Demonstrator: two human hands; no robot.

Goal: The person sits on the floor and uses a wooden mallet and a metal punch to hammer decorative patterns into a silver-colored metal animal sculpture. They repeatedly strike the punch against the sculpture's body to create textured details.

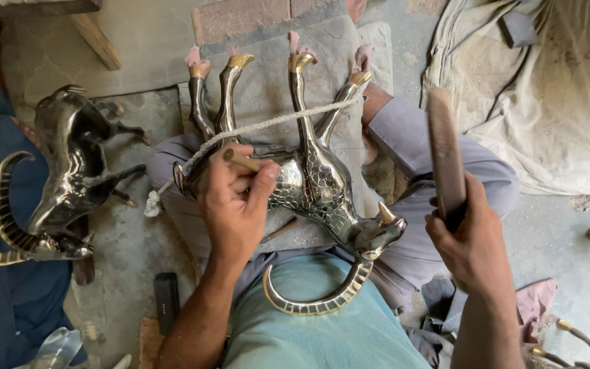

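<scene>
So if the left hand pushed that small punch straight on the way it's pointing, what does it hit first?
Most likely the patterned flank of the brass animal figure lying across the lap. The left hand holds the punch right over the body; its tip is hidden behind the fingers, so contact can't be confirmed.

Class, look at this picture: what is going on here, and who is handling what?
A seated person works on a metal horned-animal figurine lying upside down across their lap, its legs tied with a rope. The left hand holds a small punch-like tool against its body. The right hand raises a flat wooden mallet. A second similar figurine lies beside another person in blue at the left.
</scene>
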